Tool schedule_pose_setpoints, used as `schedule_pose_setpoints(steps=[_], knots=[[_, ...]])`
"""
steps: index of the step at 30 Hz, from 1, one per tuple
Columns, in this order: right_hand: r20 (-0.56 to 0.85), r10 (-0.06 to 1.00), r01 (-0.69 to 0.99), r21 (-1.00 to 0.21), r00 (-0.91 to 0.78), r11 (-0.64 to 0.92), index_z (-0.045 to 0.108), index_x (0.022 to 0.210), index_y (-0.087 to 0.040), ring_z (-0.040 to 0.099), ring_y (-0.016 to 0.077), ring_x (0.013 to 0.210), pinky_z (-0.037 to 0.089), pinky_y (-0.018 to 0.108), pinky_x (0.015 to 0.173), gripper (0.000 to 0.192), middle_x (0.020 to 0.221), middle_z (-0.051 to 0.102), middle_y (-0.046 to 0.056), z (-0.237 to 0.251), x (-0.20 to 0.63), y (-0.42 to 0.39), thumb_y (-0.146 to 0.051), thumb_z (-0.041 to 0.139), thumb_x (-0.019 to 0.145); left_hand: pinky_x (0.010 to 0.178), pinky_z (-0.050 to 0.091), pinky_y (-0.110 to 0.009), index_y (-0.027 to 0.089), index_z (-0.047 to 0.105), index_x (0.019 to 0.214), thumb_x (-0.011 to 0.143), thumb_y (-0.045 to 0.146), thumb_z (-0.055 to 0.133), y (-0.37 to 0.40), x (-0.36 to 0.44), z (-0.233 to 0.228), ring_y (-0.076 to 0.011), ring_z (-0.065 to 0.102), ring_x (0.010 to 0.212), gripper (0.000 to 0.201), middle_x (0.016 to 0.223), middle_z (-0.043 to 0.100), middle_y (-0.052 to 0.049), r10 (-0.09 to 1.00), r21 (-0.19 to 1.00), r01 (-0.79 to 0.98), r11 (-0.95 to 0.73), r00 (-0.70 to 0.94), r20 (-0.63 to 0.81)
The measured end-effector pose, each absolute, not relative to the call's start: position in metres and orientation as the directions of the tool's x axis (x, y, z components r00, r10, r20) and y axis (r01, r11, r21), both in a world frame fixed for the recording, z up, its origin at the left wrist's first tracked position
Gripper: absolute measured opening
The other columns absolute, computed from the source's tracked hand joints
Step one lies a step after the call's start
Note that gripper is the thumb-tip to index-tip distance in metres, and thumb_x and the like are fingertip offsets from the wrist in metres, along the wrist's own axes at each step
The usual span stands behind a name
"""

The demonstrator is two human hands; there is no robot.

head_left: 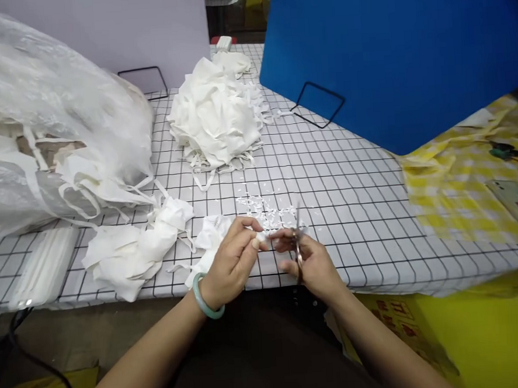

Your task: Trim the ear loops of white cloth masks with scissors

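Near the table's front edge, my left hand [232,257], with a pale green bangle [206,299] at the wrist, pinches part of a white cloth piece [209,235]. The rest of the cloth lies behind and beside that hand. My right hand [318,266] has its fingers round a pair of scissors [298,244], whose blades point away from me and are blurred. Its fingertips come close to the left hand's pinch; whether they touch the cloth I cannot tell. Tiny white snippets [266,210] are scattered just beyond both hands.
Farther back is a heap of white cloth pieces [214,115]. At left are a clear plastic bag [82,99] of white pieces, a smaller pile [131,254] and a white power strip [44,268]. A blue board [386,51] and phone [515,204] are at right.
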State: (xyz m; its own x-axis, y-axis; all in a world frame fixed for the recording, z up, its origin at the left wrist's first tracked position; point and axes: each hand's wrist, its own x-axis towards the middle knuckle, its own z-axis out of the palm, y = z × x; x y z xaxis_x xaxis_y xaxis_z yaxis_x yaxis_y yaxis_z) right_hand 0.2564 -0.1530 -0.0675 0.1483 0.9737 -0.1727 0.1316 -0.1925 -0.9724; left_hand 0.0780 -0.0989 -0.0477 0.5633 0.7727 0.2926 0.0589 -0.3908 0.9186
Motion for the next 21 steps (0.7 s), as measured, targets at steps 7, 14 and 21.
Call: schedule_pose_setpoints(steps=[7, 14, 21], knots=[[-0.141, 0.981, -0.098, -0.987, 0.134, -0.128, 0.063, 0.084, -0.023, 0.065, 0.0155, 0.067, 0.058, 0.029, 0.066, 0.033, 0.075, 0.066, -0.002, -0.078, 0.227, -0.143, -0.041, 0.086, 0.071, 0.108, 0.045, -0.048, 0.017, 0.069, 0.099, 0.103, 0.031, 0.042, -0.099, 0.027, -0.031, -0.0278, 0.058, 0.123, 0.031, 0.126, 0.065, -0.014, 0.826, 0.881, 0.191, -0.432, 0.475, 0.302], [-0.129, 0.980, -0.187, -0.977, 0.153, -0.099, 0.061, 0.089, -0.024, 0.069, 0.0164, 0.069, 0.062, 0.034, 0.070, 0.033, 0.079, 0.067, -0.002, -0.063, 0.223, -0.122, -0.033, 0.087, 0.071, 0.084, 0.055, -0.037, 0.016, 0.063, 0.107, 0.091, 0.021, 0.057, -0.112, -0.034, -0.059, -0.0225, 0.064, 0.094, 0.018, 0.102, 0.067, -0.009, 0.830, 0.758, 0.516, -0.398, 0.555, 0.058], [0.082, 0.985, -0.146, -0.984, 0.149, 0.104, 0.064, 0.086, -0.025, 0.067, 0.0144, 0.062, 0.061, 0.032, 0.062, 0.028, 0.074, 0.066, -0.003, -0.014, 0.208, -0.082, -0.029, 0.087, 0.072, 0.047, 0.041, -0.022, 0.019, 0.075, 0.094, 0.092, 0.036, 0.062, -0.091, -0.082, -0.013, -0.0121, 0.054, 0.053, 0.021, 0.070, 0.068, -0.001, 0.891, 0.832, 0.509, -0.221, 0.453, -0.040]])
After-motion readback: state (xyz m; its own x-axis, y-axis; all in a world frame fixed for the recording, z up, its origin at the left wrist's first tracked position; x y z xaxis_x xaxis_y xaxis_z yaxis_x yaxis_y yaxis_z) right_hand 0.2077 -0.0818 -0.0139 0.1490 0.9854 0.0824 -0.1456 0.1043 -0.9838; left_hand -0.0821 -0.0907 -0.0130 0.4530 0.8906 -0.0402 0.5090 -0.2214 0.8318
